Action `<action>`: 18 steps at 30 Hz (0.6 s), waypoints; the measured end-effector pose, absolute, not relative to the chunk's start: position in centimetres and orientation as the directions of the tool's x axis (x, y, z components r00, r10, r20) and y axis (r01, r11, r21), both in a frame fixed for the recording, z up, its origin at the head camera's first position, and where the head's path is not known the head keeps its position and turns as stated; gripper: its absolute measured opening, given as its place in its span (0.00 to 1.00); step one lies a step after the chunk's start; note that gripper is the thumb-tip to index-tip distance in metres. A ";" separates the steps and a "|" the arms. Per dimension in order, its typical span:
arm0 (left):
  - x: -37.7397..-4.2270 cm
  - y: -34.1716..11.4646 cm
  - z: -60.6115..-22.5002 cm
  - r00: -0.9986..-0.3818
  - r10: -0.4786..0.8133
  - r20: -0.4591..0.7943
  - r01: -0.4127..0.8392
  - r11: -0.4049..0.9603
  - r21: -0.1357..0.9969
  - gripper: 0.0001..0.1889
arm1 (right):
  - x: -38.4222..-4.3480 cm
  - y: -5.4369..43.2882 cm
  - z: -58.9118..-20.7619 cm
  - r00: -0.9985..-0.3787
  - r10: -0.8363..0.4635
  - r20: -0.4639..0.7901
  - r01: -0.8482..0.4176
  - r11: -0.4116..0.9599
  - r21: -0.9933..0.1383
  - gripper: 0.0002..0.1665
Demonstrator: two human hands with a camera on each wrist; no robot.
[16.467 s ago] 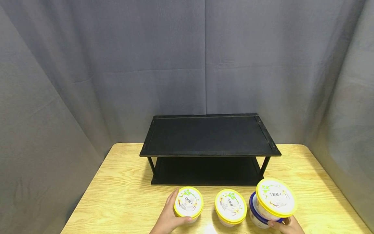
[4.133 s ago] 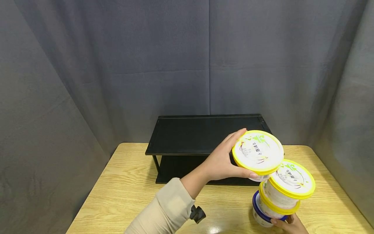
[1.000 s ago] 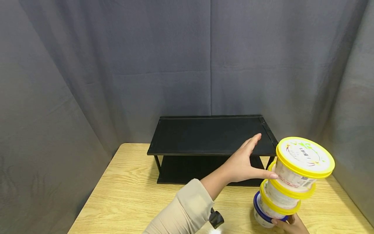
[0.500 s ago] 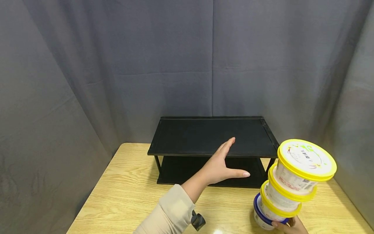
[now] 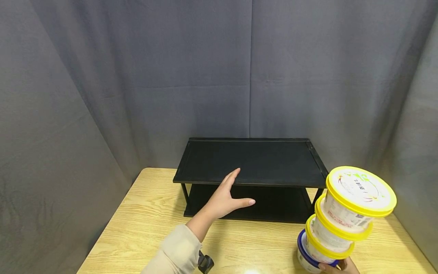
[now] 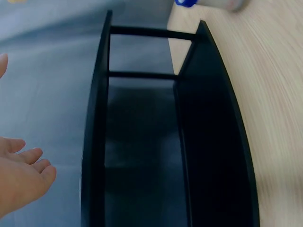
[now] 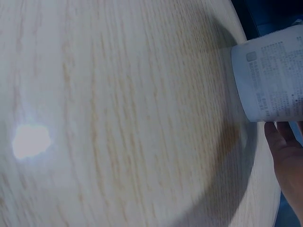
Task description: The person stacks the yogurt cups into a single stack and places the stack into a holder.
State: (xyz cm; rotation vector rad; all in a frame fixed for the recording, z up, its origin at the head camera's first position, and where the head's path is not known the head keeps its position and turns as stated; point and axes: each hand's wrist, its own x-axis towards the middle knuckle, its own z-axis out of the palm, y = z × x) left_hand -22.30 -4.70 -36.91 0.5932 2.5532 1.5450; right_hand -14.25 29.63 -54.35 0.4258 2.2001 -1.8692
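Note:
At the right of the head view, a leaning stack of round lidded food tubs stands on the table. A blue-lidded tub is at the bottom; above it sit a lower yellow-lidded tub, a middle yellow-lidded tub and a top yellow-lidded tub. My right hand grips the bottom tub, partly cut off by the frame; the right wrist view shows fingertips against a printed tub wall. My left hand hovers before the black rack, thumb and fingers spread, holding nothing.
The two-tier black rack stands at the back of the wooden table, left of the stack. A grey curtain hangs behind and along both sides. A black device is strapped at the left sleeve.
Earlier, separate yellow-lidded tubs stood on the table; they are now in the stack. My left hand has let go of the top tub and moved left. The right hand stays at the bottom tub.

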 end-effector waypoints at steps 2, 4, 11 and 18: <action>-22.4 -5.4 -37.3 -0.925 0.362 0.112 0.267 0.414 0.870 0.49 | -14.2 29.7 -54.6 -0.934 0.081 -0.349 0.357 0.134 -0.924 0.51; -22.4 -6.1 -37.5 -0.930 0.350 0.112 0.263 0.420 0.869 0.49 | -14.1 29.7 -54.7 -0.939 0.080 -0.335 0.343 0.123 -0.931 0.50; -22.6 -8.9 -38.4 -0.949 0.282 0.141 0.264 0.467 0.844 0.49 | -14.0 29.5 -54.8 -0.942 0.091 -0.323 0.331 0.095 -0.939 0.50; -23.0 -11.9 -39.1 -0.969 0.164 0.183 0.243 0.539 0.806 0.48 | -13.9 29.4 -55.2 -0.944 0.104 -0.312 0.320 0.071 -0.945 0.52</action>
